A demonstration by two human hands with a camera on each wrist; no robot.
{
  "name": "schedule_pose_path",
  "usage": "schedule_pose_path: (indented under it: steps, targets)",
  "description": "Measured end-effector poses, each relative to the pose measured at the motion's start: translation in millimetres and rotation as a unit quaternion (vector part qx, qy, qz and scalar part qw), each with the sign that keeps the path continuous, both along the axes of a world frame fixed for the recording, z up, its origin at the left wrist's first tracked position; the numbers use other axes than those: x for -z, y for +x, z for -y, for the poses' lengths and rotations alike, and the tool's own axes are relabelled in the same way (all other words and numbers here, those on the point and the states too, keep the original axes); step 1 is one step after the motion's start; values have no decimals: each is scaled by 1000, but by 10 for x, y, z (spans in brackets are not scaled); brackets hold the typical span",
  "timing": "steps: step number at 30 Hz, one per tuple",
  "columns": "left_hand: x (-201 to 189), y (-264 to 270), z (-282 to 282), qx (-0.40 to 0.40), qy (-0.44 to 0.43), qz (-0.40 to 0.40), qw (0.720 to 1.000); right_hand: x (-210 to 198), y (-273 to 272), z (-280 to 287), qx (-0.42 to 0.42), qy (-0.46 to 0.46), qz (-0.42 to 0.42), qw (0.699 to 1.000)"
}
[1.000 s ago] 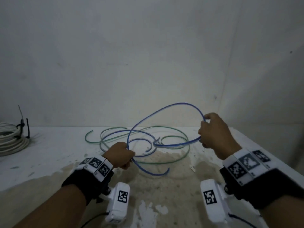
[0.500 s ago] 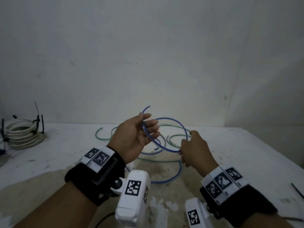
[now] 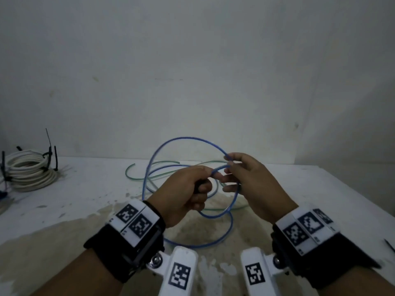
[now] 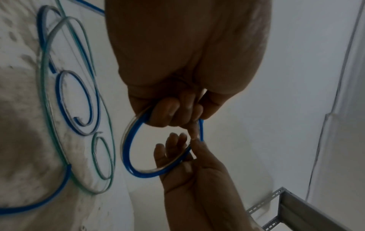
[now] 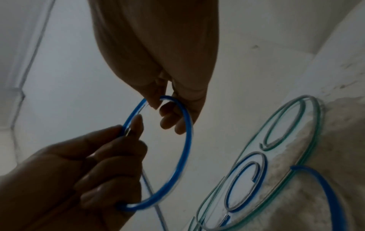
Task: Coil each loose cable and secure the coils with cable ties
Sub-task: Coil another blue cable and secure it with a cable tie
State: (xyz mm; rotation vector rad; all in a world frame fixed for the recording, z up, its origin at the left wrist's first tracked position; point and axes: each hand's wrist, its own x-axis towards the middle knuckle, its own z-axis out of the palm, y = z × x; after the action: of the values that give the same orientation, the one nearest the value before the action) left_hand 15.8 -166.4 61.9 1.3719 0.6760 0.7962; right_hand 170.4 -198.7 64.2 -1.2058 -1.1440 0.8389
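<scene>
**Meanwhile, both hands close on one blue loop above the tangle**

Taking the blue cable [image 3: 147,180] as the landmark: far to its left, at the table's [image 3: 320,189] edge, sits a white coil [image 3: 30,174], already bound with black cable ties [image 3: 56,159], one tail sticking up against the wall [image 3: 192,60].

Just left of the raised blue loop, a green cable [image 3: 136,178] lies loose on the table, its free end curling upward; its curves run under and behind the blue one, so the two are tangled together where the hands work. From the wrist views the green rings [image 4: 102,157] lie flat beside the blue spiral [image 4: 77,101] on the stained surface.

The left hand [image 3: 183,193] is curled round the blue cable, fingers closed on a loop held above the table. The loop [image 5: 177,156] hangs between the hands, clear of the table.

Right of that, the right hand [image 3: 254,184] pinches the same loop between thumb and forefinger, the other fingers loosely spread. The hands nearly touch, and they block the view of the middle of the tangle behind them.

Below the hands, more blue cable sweeps across the brown stain [image 3: 213,229]. Far to the right of the blue cable, a thin black tie [image 3: 389,245] lies at the table's edge.
</scene>
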Motion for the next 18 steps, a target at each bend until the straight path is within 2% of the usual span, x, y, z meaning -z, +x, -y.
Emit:
schedule_pose_path:
  steps: [4,8,11,18]
  targets:
    - [-14,16,-15,-17,28,-23,999,-8,-77,54,-38,14,29,999]
    - [-10,11,-37,-35,21,-19,999,26,-55,33,-44,17,-46,998]
    - [17,17,-46,-44,30,-34,998,47,-19,14,-37,16,-69,997]
    - [33,57,-30,-58,43,-52,996,114,35,3,16,33,-17,999]
